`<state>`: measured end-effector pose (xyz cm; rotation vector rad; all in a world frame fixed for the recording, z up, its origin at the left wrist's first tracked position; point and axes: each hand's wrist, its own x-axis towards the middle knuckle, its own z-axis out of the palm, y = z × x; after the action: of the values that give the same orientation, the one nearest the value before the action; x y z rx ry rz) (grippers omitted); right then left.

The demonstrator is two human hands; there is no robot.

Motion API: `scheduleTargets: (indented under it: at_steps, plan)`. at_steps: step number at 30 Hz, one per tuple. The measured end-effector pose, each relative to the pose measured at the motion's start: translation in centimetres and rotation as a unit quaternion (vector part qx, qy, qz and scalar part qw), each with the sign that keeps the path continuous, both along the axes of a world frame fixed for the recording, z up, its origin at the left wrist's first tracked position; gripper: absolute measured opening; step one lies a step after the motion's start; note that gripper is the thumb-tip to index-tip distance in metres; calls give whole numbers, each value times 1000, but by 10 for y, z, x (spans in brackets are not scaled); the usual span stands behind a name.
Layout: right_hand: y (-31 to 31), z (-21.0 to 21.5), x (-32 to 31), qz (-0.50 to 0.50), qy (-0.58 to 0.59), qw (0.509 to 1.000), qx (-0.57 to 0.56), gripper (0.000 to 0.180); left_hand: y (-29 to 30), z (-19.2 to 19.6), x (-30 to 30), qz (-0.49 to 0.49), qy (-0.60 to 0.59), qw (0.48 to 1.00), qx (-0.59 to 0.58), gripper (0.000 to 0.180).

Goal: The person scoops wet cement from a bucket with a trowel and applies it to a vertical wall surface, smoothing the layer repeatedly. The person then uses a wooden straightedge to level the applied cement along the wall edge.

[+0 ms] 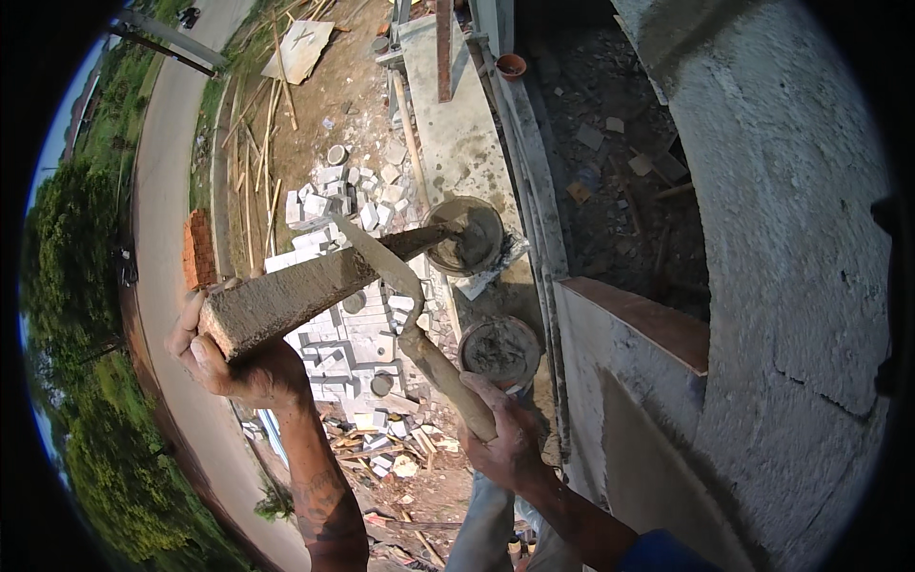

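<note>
A long, square-edged bar (295, 297) crusted with mortar is in my left hand (253, 367), gripped at its near end; it tapers away toward the upper right. My right hand (503, 434) is closed around the handle of a trowel (389, 262). The trowel's narrow, mortar-smeared blade lies across the bar, at or just over its upper face; I cannot tell whether they touch. Beyond the bar's far end is a round bucket (489, 257) containing wet grey mortar. A second mortar bucket (534, 357) stands nearer, just above my right hand.
Both buckets are on a narrow ledge (457, 133) high above ground strewn with white blocks (334, 329) and timber scraps. A rough plastered wall (791, 238) and a brown board (639, 321) on a low wall bound the right. A small reddish bowl (512, 66) sits farther along.
</note>
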<state>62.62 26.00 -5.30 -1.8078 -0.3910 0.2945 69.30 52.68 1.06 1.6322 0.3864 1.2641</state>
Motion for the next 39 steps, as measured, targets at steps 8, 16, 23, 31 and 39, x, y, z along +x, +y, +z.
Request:
scheduleTargets:
  at_steps: [8,16,23,31,39]
  plan:
    - [7,1,-17,79,-53,995,-13,71,-13,4,-5,-10,-13,999,-36,42]
    - [53,-275,46,-2,42,989,-143,57,0,-11,-35,-18,-23,996,83,51]
    - [43,-276,32,-73,-4,996,-47,57,32,-20,-47,56,-16,986,159,78]
    - [32,-248,3,66,-50,996,-15,61,54,-13,-71,49,-33,997,47,82]
    - [73,-521,95,-56,169,920,-350,56,67,-30,-65,53,-54,994,73,87]
